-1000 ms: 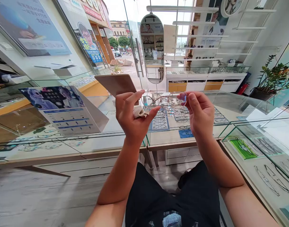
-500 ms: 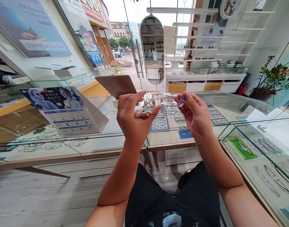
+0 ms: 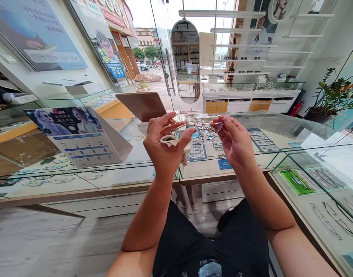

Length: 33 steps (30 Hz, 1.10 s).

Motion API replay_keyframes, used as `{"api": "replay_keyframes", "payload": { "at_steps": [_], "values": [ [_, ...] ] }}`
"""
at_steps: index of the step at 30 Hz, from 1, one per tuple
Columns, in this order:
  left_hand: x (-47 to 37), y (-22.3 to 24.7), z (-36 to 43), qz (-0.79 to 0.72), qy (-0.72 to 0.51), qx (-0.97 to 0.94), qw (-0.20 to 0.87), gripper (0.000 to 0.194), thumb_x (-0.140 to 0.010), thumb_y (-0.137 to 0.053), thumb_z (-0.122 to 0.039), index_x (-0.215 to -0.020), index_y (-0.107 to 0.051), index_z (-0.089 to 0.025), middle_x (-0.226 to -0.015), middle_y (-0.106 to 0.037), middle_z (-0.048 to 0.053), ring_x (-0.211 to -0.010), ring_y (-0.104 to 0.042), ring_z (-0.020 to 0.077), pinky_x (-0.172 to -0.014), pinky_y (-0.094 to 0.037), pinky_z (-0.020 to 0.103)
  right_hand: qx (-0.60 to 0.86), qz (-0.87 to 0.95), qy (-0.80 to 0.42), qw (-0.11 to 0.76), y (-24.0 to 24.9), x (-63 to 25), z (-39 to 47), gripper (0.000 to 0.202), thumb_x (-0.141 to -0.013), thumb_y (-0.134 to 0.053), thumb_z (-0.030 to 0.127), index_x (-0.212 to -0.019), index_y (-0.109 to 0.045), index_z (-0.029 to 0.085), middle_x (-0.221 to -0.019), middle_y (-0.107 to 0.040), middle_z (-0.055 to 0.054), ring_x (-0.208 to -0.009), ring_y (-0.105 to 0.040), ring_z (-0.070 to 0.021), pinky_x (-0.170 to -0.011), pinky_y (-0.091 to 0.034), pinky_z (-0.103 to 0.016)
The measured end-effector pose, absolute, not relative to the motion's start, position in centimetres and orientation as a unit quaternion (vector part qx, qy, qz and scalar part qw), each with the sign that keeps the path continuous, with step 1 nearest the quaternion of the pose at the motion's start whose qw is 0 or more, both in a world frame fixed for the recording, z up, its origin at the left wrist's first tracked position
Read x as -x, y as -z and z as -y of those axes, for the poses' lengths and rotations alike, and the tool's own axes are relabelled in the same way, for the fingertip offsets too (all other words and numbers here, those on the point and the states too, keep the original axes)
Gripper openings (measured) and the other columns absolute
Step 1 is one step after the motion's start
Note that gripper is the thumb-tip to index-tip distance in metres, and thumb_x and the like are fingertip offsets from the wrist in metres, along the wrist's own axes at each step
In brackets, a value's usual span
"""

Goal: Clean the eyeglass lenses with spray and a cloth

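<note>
A thin metal-framed pair of eyeglasses (image 3: pixel 196 120) is held up between both hands above the glass counter. My left hand (image 3: pixel 166 150) is closed, its fingers on the left side of the frame. A pale, crumpled cloth (image 3: pixel 169 141) is tucked in that palm, and a fringed end of it hangs below the hand. With thumb and fingers my right hand (image 3: pixel 236 142) pinches the right side of the eyeglasses, where a purple-tinted lens (image 3: pixel 219 125) shows. Whether this lens sits in the rim I cannot tell.
Rows of eyeglass frames (image 3: pixel 263 139) lie on the glass counter (image 3: pixel 141 157). A standing calendar-like card (image 3: pixel 78 142) and a tilted brown panel (image 3: pixel 143 105) stand on the left. Another display case (image 3: pixel 323 192) borders the right. An oval mirror (image 3: pixel 185 61) is beyond.
My left fingers have shifted on the frame, and the cloth shows more, with its end now hanging below the hand. The eyeglasses have turned slightly, and my right hand has moved a little left.
</note>
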<state>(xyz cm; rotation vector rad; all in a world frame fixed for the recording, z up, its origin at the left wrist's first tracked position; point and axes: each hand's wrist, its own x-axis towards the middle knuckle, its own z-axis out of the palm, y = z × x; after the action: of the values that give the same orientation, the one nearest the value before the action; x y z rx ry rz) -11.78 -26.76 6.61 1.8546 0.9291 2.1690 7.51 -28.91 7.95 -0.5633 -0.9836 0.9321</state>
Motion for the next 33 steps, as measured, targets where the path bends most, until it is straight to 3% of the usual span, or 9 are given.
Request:
{"api": "replay_keyframes", "payload": {
  "at_steps": [8,12,15,19,22,27,33],
  "values": [
    [11.4,-6.4,26.8,-0.292,-0.736,-0.605,0.088,0.064,-0.090,-0.095,-0.060,-0.139,-0.073,-0.025,-0.125,-0.069,0.008,-0.106,-0.084,0.0267,-0.074,-0.068,0.030,0.266,0.432,-0.447,0.737,-7.5,-7.4,28.7,0.029,-0.087,-0.094,0.052,-0.100,-0.083,0.028,-0.105,-0.087,-0.003,-0.104,-0.082,-0.0217,-0.114,-0.066,-0.046],
    [11.3,-6.1,26.5,-0.294,-0.738,-0.590,0.144,0.064,-0.088,-0.096,-0.060,-0.137,-0.074,-0.025,-0.124,-0.073,0.009,-0.108,-0.084,0.0271,-0.074,-0.067,0.029,0.250,0.431,-0.457,0.737,-7.1,-7.6,28.5,0.030,-0.093,-0.085,0.056,-0.103,-0.084,0.028,-0.109,-0.087,-0.004,-0.108,-0.082,-0.0228,-0.116,-0.064,-0.047],
    [11.4,-5.8,25.9,-0.277,-0.729,-0.555,0.289,0.064,-0.084,-0.097,-0.063,-0.132,-0.077,-0.024,-0.112,-0.077,0.008,-0.094,-0.082,0.0213,-0.062,-0.060,0.024,0.243,0.496,-0.421,0.720,-6.4,-7.8,28.1,0.026,-0.092,-0.086,0.050,-0.108,-0.086,0.029,-0.118,-0.087,-0.004,-0.115,-0.081,-0.0238,-0.117,-0.062,-0.047],
    [11.3,-5.3,25.3,-0.222,-0.630,-0.487,0.563,0.056,-0.082,-0.098,-0.061,-0.117,-0.080,-0.022,-0.103,-0.081,0.008,-0.062,-0.063,0.0082,-0.040,-0.037,0.020,0.231,0.638,-0.275,0.681,-5.1,-7.8,27.4,0.024,-0.091,-0.094,0.048,-0.110,-0.088,0.033,-0.130,-0.083,-0.005,-0.130,-0.076,-0.0269,-0.121,-0.058,-0.050],
    [10.7,-5.1,25.6,-0.171,-0.557,-0.418,0.697,0.045,-0.085,-0.099,-0.049,-0.109,-0.079,-0.017,-0.102,-0.081,0.008,-0.063,-0.063,0.0056,-0.040,-0.037,0.014,0.235,0.681,-0.190,0.667,-4.4,-7.7,27.1,0.020,-0.097,-0.090,0.052,-0.107,-0.089,0.034,-0.133,-0.083,-0.006,-0.133,-0.076,-0.0295,-0.121,-0.058,-0.053],
    [9.8,-4.2,26.3,-0.136,-0.470,-0.286,0.824,0.032,-0.095,-0.092,-0.038,-0.101,-0.073,-0.014,-0.088,-0.075,0.006,-0.070,-0.073,0.0104,-0.041,-0.040,0.010,0.224,0.711,-0.128,0.654,-4.1,-7.6,27.1,0.008,-0.103,-0.086,0.042,-0.106,-0.089,0.036,-0.130,-0.087,-0.003,-0.126,-0.080,-0.0288,-0.115,-0.061,-0.054],
    [9.8,-2.1,25.9,-0.129,-0.452,-0.183,0.864,0.023,-0.109,-0.076,-0.036,-0.099,-0.068,-0.017,-0.084,-0.071,0.005,-0.066,-0.070,0.0100,-0.041,-0.042,0.010,0.204,0.732,-0.069,0.646,-3.1,-7.2,26.9,0.004,-0.103,-0.085,0.033,-0.105,-0.089,0.035,-0.122,-0.089,-0.003,-0.117,-0.084,-0.0271,-0.107,-0.065,-0.050]
  ]
}}
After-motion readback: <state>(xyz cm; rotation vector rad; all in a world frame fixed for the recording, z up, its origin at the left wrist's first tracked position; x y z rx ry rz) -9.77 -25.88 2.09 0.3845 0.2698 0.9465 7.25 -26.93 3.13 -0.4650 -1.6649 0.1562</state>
